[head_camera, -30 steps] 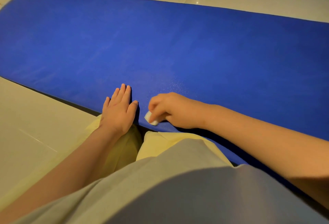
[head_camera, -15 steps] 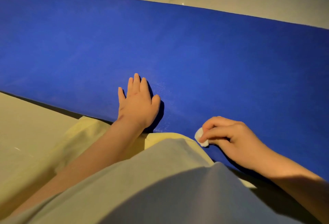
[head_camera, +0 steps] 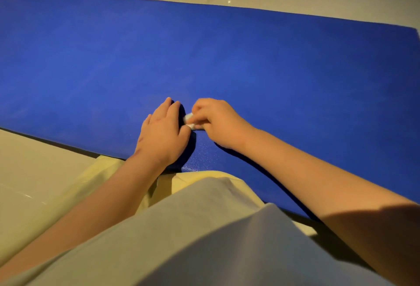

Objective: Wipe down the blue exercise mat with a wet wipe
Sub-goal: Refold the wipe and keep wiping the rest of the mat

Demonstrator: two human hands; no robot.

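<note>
1. Long, flat blue exercise mat (head_camera: 250,58) with a finely pebbled surface lies on a pale glossy tiled floor (head_camera: 34,172). It runs across the whole view. Its far long edge sits near the top, and one end corner shows at upper right.
2. The near long edge of the mat runs just in front of the person's knees, which are covered in soft pale-yellow trousers (head_camera: 106,172). A loose grey cloth shirt (head_camera: 204,240) fills the bottom of the view.
3. Left hand (head_camera: 162,135): palm down on the mat close to its near edge. Fingers are straight and held together, pointing away from the body, with the thumb out to the side. It holds nothing and rests flat on the mat.
4. Right hand (head_camera: 218,122): on the mat just beside the left hand. Fingers are curled in, with thumb and fingertips pinching a small white wadded wet wipe (head_camera: 189,120).
5. Wet wipe: only a small part pokes out past the right hand's fingertips, down at the mat surface in the narrow gap between the two hands, just beside the left thumb. Cannot tell whether it touches the thumb.
6. Both forearms are bare and reach forward over the near edge.
7. Floor beyond the far edge: one dark grout line and a few tiny bright light spots.
</note>
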